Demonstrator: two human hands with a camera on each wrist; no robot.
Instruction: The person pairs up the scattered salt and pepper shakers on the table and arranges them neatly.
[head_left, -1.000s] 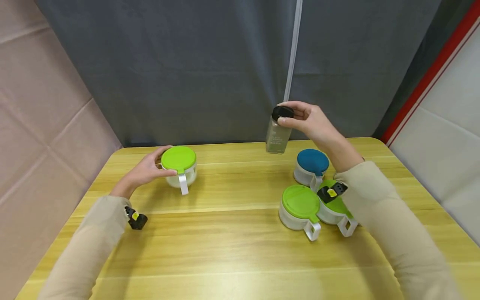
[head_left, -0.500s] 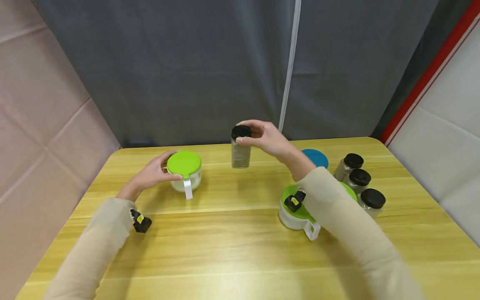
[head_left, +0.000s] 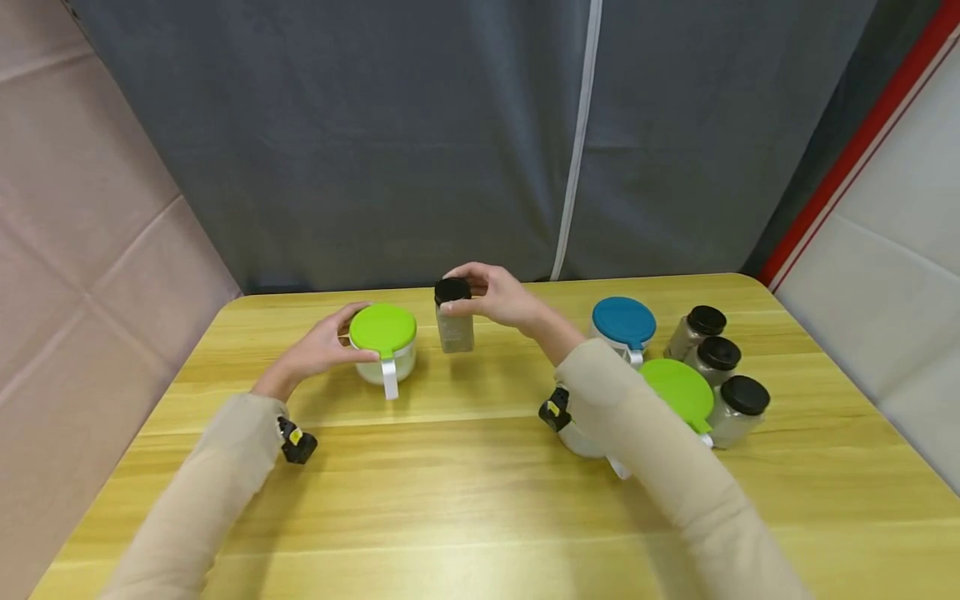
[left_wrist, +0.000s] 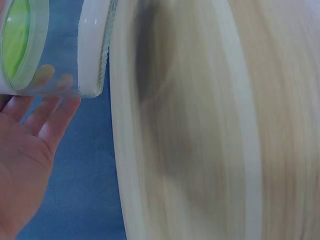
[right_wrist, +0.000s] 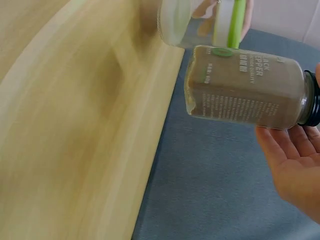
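Observation:
My left hand point(head_left: 324, 343) grips a clear seasoning jar point(head_left: 383, 330) with a green lid and white handle, thumb at the front and fingers behind. The left wrist view shows fingers through its clear wall and its white base point(left_wrist: 94, 47) just above the tabletop. To its right, my right hand point(head_left: 501, 298) pinches a black pepper bottle point(head_left: 455, 330) around its black cap point(head_left: 452, 290). The bottle hangs upright over the table, close to the green-lidded jar. Through the glass in the right wrist view, the pepper bottle point(right_wrist: 245, 87) shows brown powder and white lettering.
At the right stand a blue-lidded jar point(head_left: 623, 321) and a green-lidded jar point(head_left: 678, 392). Another jar point(head_left: 581, 440) is mostly hidden under the right sleeve point(head_left: 637, 417). Three black-capped bottles point(head_left: 718, 356) line up beside them. A grey curtain point(head_left: 375, 150) hangs behind the wooden table point(head_left: 420, 492).
My right hand has carried the pepper bottle left and down, from above the blue-lidded jar toward the left hand. My left hand and its jar have shifted slightly right.

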